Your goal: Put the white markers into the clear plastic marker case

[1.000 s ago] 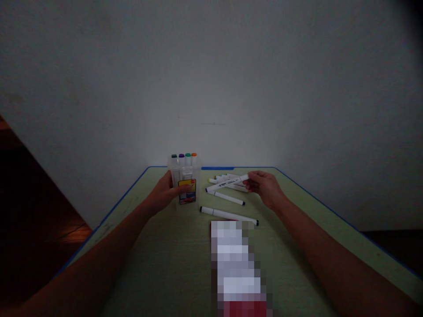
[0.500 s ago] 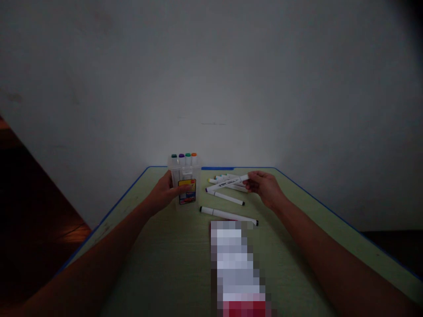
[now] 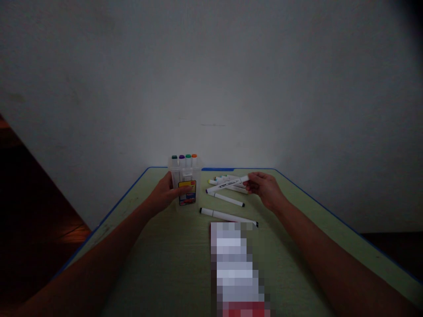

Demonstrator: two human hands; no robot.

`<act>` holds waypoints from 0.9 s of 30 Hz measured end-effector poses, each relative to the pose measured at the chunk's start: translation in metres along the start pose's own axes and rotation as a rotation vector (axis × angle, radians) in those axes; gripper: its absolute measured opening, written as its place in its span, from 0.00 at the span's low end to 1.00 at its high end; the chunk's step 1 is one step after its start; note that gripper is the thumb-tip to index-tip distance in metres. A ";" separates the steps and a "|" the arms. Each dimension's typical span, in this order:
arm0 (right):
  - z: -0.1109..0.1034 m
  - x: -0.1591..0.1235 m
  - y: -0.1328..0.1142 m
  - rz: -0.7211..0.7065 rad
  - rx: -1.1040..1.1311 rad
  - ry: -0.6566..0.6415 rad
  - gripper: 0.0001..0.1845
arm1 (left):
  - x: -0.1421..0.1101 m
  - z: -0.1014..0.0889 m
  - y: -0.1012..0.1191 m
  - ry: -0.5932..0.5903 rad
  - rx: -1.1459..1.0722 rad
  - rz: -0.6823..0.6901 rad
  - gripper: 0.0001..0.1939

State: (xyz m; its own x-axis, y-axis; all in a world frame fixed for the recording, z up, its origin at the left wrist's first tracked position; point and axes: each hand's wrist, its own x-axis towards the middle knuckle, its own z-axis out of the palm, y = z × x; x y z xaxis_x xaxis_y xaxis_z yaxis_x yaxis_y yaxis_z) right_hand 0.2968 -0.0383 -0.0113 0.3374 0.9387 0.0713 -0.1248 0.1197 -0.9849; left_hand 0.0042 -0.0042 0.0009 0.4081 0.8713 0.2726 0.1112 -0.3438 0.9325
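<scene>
My left hand is closed round a clear plastic marker case, its thumb across the yellow and blue label. Several markers stand in the case, with dark green, purple, green and orange caps showing at the top. My right hand pinches the right end of a white marker. This marker slants down to the left, its purple tip end close to the others. Behind and under it lies a small pile of white markers, partly hidden by the held one and by my fingers.
A white marker with a black end lies below the pile. Nearer me is another black-ended marker, beside a blurred-out white and red item. The green table has a blue edge and meets a grey wall.
Almost nothing differs. The view has shifted very slightly; both hands keep their hold on the case and the marker.
</scene>
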 end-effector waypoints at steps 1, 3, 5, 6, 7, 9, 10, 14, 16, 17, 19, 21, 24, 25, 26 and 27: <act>0.000 0.000 0.000 -0.001 -0.003 -0.001 0.07 | 0.000 0.000 0.000 0.003 0.005 -0.002 0.26; -0.001 0.001 -0.001 -0.009 -0.003 0.001 0.07 | -0.001 0.000 0.000 0.016 0.024 -0.003 0.27; -0.001 0.001 -0.003 -0.017 -0.001 0.005 0.06 | -0.001 0.001 0.001 0.020 0.045 -0.006 0.27; -0.001 0.000 -0.003 -0.019 0.000 0.009 0.06 | -0.001 0.001 0.001 0.019 0.049 -0.005 0.28; 0.000 0.000 -0.004 -0.016 0.002 0.013 0.06 | -0.001 0.001 0.001 0.018 0.049 -0.002 0.28; 0.001 -0.002 -0.005 -0.009 0.005 0.014 0.06 | 0.000 0.001 0.001 0.014 0.044 0.009 0.28; 0.001 -0.002 -0.005 -0.008 0.006 0.012 0.06 | 0.000 0.001 0.001 0.013 0.046 0.015 0.28; 0.003 -0.003 -0.006 -0.006 0.006 0.009 0.06 | 0.001 0.000 0.001 0.004 0.066 0.011 0.27; 0.003 -0.002 -0.006 -0.003 0.005 0.007 0.06 | 0.001 0.000 0.001 0.015 0.062 0.000 0.27; 0.003 -0.002 -0.006 -0.003 0.004 0.006 0.06 | 0.001 0.000 0.001 0.023 0.057 -0.004 0.27; 0.003 -0.002 -0.005 -0.009 -0.001 0.001 0.06 | 0.001 0.000 0.001 0.034 0.051 -0.005 0.26; 0.002 -0.001 -0.004 -0.011 -0.007 0.001 0.06 | 0.000 0.001 0.001 0.027 0.050 -0.007 0.26; 0.001 -0.001 -0.004 -0.012 -0.008 0.001 0.06 | 0.000 0.002 0.003 0.034 0.056 -0.013 0.27; 0.002 -0.001 -0.005 -0.012 -0.007 0.002 0.06 | 0.000 0.002 0.004 0.037 0.055 -0.012 0.28; 0.002 -0.001 -0.005 -0.012 -0.005 0.006 0.06 | -0.001 0.002 0.005 0.039 0.050 -0.010 0.28; 0.002 -0.002 -0.006 -0.011 -0.003 0.010 0.06 | -0.001 0.003 0.006 0.037 0.041 -0.007 0.28</act>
State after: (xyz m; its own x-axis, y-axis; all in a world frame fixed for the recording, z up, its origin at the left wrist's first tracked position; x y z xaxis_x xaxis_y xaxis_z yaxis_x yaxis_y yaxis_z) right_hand 0.2949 -0.0399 -0.0055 0.3480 0.9340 0.0807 -0.1181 0.1291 -0.9846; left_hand 0.0071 -0.0079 0.0055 0.3738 0.8857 0.2754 0.1511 -0.3511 0.9241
